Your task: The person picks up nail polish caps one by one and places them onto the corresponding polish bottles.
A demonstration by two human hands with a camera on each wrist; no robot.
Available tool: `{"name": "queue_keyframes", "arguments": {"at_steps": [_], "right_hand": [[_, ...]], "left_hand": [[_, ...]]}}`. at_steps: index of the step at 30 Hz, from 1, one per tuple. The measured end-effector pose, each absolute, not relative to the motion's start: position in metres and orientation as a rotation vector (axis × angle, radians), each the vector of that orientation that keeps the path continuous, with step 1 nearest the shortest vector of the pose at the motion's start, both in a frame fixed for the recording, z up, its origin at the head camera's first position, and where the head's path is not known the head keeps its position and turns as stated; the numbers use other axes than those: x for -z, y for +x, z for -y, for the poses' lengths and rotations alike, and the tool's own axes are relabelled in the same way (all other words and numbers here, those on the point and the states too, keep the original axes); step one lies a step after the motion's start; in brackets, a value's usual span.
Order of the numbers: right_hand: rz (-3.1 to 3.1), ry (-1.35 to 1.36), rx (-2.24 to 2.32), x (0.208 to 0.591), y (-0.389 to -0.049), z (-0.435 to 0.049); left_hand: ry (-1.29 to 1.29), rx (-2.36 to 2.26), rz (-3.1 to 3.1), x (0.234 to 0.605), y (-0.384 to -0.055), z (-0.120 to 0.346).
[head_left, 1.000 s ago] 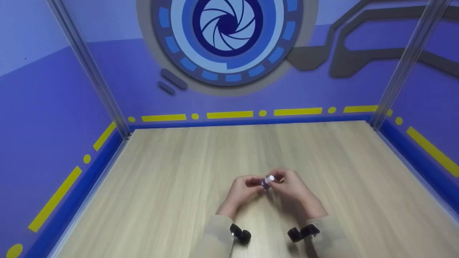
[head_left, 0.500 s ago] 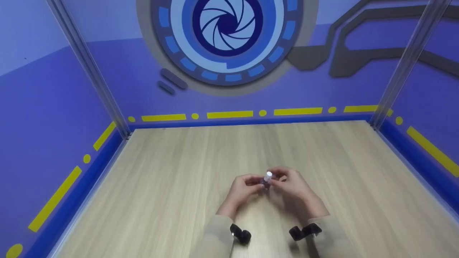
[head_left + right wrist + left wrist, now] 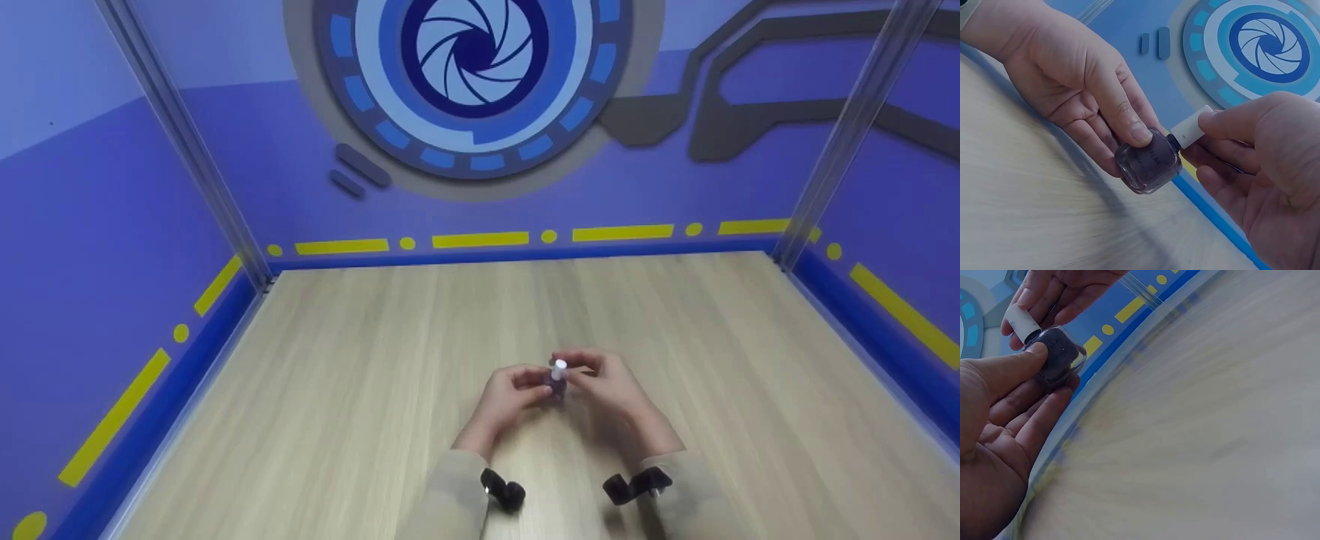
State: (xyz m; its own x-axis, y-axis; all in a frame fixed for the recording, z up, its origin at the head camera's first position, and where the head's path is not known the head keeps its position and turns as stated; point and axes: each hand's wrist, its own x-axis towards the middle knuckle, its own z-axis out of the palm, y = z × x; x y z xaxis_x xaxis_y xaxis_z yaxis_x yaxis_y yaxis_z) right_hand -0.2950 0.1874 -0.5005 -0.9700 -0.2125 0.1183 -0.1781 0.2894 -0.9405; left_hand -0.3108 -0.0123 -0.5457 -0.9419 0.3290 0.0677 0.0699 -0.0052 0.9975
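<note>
A small square glass bottle of dark purple nail polish [image 3: 1151, 166] is held between both hands above the table. My left hand [image 3: 508, 396] grips its body, thumb [image 3: 1037, 350] on the lettered front and fingers behind and beneath. The white cap [image 3: 1187, 130] sits at the neck, with a dark threaded band showing between it and the glass. My right hand [image 3: 609, 386] pinches this cap, its thumb pressed on the side near the end. Behind the cap, its other fingers are partly hidden in the right wrist view.
The light wood table [image 3: 360, 360] spreads out under both hands. Blue-purple panels with yellow dashes [image 3: 480, 240] wall it in at the back and both sides, with metal posts [image 3: 202, 172] at the corners. Black wrist-worn cameras [image 3: 502, 491] sit on the sleeves.
The cap has swung from leaning right to nearly upright in the head view. My right fingers have shifted around it, the index reaching further over. My left hand stays in place.
</note>
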Motion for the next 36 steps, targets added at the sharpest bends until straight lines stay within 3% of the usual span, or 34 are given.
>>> {"name": "queue_keyframes", "arguments": {"at_steps": [36], "right_hand": [[-2.628, -0.154, 1.791, 0.5077, -0.3025, -0.1791]], "left_hand": [[0.451, -2.028, -2.129, 0.5482, -0.3118, 0.0131]]}}
